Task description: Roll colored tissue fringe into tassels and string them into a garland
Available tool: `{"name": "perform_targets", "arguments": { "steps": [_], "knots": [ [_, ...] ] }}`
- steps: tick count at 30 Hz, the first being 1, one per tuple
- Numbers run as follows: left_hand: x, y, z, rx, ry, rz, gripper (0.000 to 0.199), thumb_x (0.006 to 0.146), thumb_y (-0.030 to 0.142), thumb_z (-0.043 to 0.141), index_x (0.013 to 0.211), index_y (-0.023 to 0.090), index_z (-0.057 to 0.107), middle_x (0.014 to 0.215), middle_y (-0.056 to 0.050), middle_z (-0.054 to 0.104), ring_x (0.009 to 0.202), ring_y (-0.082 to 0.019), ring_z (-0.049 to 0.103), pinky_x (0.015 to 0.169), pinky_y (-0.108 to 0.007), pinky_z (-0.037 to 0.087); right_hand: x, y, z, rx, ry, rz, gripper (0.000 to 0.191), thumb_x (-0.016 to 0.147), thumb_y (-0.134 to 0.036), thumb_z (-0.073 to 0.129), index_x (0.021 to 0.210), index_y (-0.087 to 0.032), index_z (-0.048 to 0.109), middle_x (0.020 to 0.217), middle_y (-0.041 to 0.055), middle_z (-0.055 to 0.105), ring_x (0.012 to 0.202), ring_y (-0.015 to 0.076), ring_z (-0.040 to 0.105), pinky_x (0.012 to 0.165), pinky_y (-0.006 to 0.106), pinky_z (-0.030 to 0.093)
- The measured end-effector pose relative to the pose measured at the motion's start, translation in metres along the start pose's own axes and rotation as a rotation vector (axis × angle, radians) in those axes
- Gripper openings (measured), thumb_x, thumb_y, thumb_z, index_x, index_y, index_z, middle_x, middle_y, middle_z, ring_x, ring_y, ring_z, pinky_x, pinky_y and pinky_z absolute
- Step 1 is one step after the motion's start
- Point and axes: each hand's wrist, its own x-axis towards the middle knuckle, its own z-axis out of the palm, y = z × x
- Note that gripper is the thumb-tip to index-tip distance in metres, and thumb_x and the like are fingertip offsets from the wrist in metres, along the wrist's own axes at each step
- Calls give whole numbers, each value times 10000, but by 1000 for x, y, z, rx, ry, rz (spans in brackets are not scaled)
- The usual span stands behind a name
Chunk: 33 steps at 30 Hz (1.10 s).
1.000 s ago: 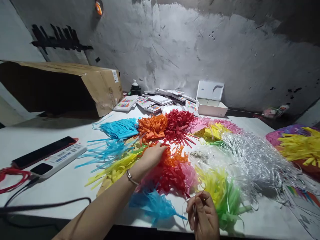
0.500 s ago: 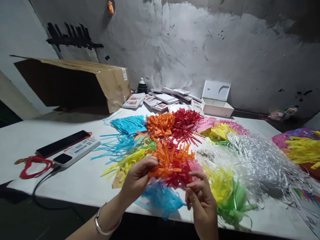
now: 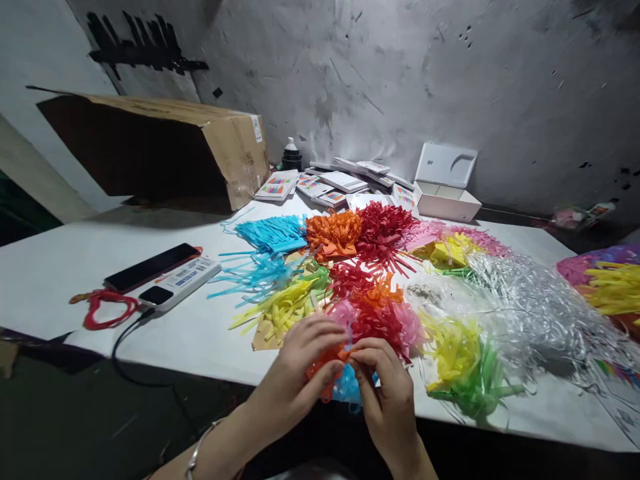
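Note:
My left hand [image 3: 295, 367] is closed around an orange paper tassel [image 3: 323, 373] near the table's front edge. With its fingertips, my right hand [image 3: 385, 383] pinches the tassel's narrow orange end, close against my left thumb. The fingers hide much of the tassel. A blue tassel [image 3: 349, 385] shows just beneath both hands. Behind them lies a mixed heap of red tassels [image 3: 377, 327], with pink and orange strips among them. Yellow tassels [image 3: 287, 310] spread on the left of the heap.
A phone [image 3: 153, 265] and a white power bank [image 3: 183, 283] with cables lie left. An open cardboard box [image 3: 235, 160] stands behind them. Flat printed packs [image 3: 340, 181] and an open white box [image 3: 447, 200] line the wall. Silver strips [image 3: 530, 313] and green tassels [image 3: 480, 383] lie right.
Both hands have come together and lower, toward the table's front edge. The orange tassel has moved down with my left hand, and my right fingers now grip its end. The view has shifted slightly.

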Motion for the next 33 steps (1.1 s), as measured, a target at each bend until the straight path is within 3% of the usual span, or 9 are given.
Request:
{"name": "perform_targets", "arguments": {
  "steps": [3, 7, 11, 17, 21, 25, 30, 33],
  "knots": [
    [0, 4, 11, -117, -124, -83, 222, 967, 316, 533, 956, 212, 729, 895, -79, 724, 878, -226, 637, 900, -377, 480, -7, 1, 1, 27, 35, 76, 143, 960, -156, 522, 978, -225, 646, 1012, 72, 676, 899, 177, 671, 756, 288, 564],
    [-5, 1, 20, -553, -120, -411, 296, 932, 446, 601, 928, 170, 710, 731, -47, 692, 662, -175, 638, 626, -271, 508, -18, 4, -3, 23, 101, 227, 98, 974, -219, 546, 964, -219, 644, 806, 10, 672, 632, 123, 637, 580, 217, 520],
    [-10, -2, 25, -923, -92, -585, 315, 810, 448, 770, 900, 149, 727, 786, -54, 724, 681, -161, 672, 629, -238, 531, -23, -3, -2, -26, 0, 205, 116, 965, -217, 551, 983, -218, 666, 756, 1, 695, 624, 133, 662, 556, 203, 509],
    [-11, -5, 30, -1154, -117, -669, 283, 816, 392, 787, 936, 137, 760, 765, -55, 724, 716, -143, 688, 708, -220, 543, -19, -14, -1, -89, -63, 156, 157, 967, -162, 517, 971, -204, 668, 811, 19, 718, 703, 140, 695, 645, 204, 526],
    [-11, -6, 32, -1175, -139, -699, 298, 807, 400, 795, 944, 136, 765, 755, -52, 724, 703, -130, 681, 698, -201, 532, -18, -14, -1, -120, -58, 148, 163, 965, -163, 510, 923, -200, 663, 759, 12, 698, 669, 140, 686, 633, 204, 517],
    [-9, -6, 32, -1114, -157, -646, 306, 812, 434, 780, 899, 141, 772, 729, -41, 713, 683, -125, 657, 675, -196, 514, -18, -14, -2, -223, -44, 112, 183, 967, -149, 490, 896, -188, 655, 715, 17, 675, 626, 144, 672, 599, 212, 506],
    [-9, -10, 27, -658, -168, -468, 330, 883, 467, 685, 886, 150, 774, 838, -65, 722, 778, -159, 662, 700, -216, 515, -19, -15, -7, -380, -86, -30, 199, 965, -112, 476, 924, -168, 663, 670, 26, 655, 609, 160, 672, 598, 231, 500],
    [-10, -11, 25, -539, -225, -423, 381, 930, 489, 602, 904, 137, 743, 823, -65, 685, 611, -136, 654, 540, -211, 497, -21, -13, -9, -394, -80, -24, 186, 968, -119, 483, 930, -166, 659, 685, 31, 662, 621, 162, 678, 605, 232, 508]
  ]
}}
